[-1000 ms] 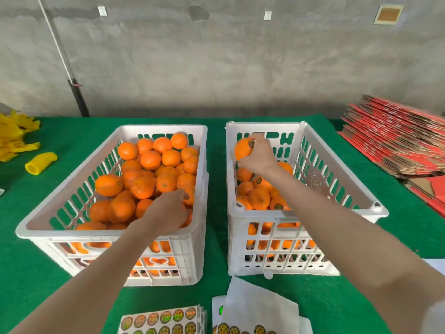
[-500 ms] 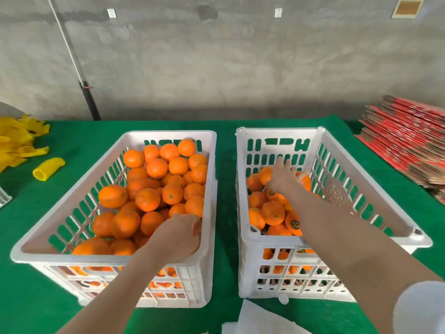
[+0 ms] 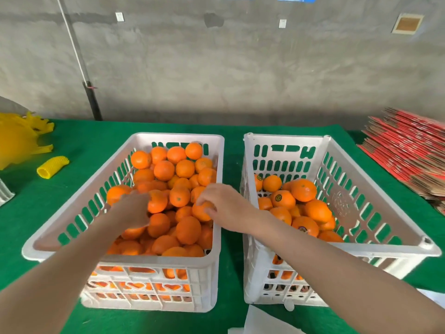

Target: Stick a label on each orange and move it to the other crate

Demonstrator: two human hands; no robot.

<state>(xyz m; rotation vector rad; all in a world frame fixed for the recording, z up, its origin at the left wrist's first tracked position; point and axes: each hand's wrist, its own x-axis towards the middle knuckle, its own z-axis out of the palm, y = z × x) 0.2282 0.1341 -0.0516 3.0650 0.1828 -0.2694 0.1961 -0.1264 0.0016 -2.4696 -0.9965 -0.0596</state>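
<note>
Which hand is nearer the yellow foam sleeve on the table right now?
Left. The left hand is over the left crate, right of the yellow foam sleeve; the right hand is farther right, by that crate's right wall.

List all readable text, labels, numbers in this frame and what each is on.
No text is legible.
Dark round label on an orange in the right crate: too small.
Cut-out characters in the right crate's far wall: seen from inside, unreadable.
Cut-outs in the left crate's far wall: partly hidden by fruit.
Wall plaque and white tags: no print readable.
</note>
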